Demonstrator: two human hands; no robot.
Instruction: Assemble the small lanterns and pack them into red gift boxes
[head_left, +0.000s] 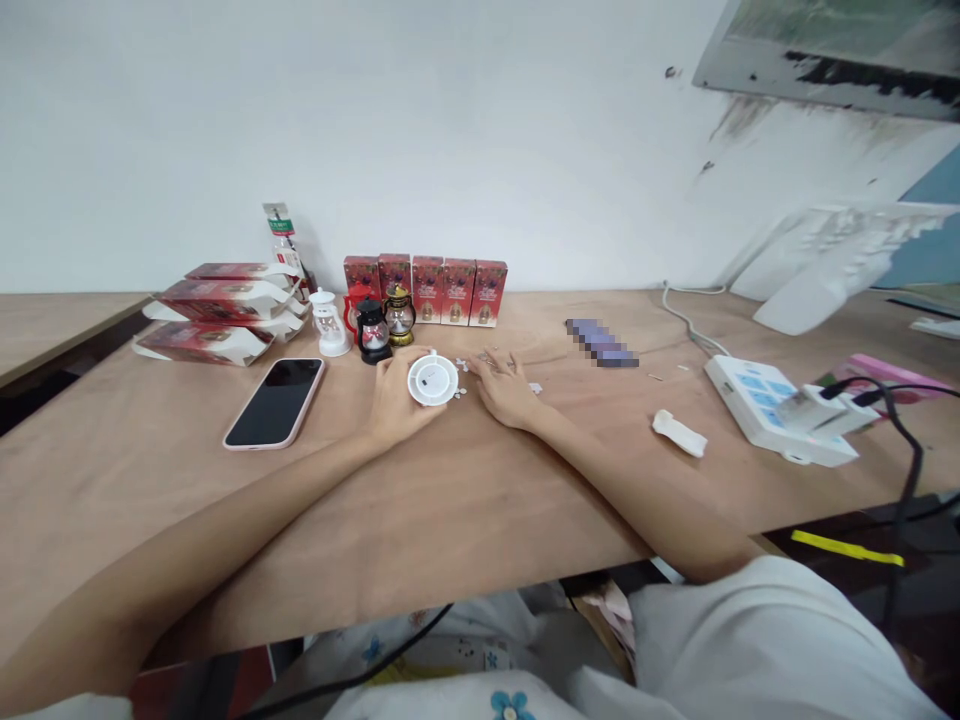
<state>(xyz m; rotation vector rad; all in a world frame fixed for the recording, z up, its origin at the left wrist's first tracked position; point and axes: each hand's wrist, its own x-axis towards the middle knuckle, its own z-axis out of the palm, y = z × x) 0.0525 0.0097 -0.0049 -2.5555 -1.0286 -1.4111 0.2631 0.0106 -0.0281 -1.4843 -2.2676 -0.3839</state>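
One smooth wooden worktop (360, 560)

Right hand (510, 392) is resting there, fingers loosely spread; left hand (393, 398) is gripping a round, ringed white piece (433, 379), its far side hidden. Pale flat scraps (462, 365) between the hands are looking indistinct.

Goes bare-armed from left hand (397, 400) and right hand (506, 392) back to the sleeves. Wears, behind the right hand, toward the lower corner, a right sleeve (780, 640) in plain off-white, loose, softly creased, greyish in the folds. Shows, far behind the left hand, at the bottom edge, only a pale sliver of left sleeve (75, 708). Wears, below the hands, pale patterned clothing (551, 655), printed below the right hand with a large blue flower (512, 706) with a light centre, below the left hand with a smaller blue flower (373, 650), and between these with a patch of yellow (412, 672). Bears small dark markings (480, 655) too, unreadable. Has a black cable (375, 675) slanting across the front, below the left hand.
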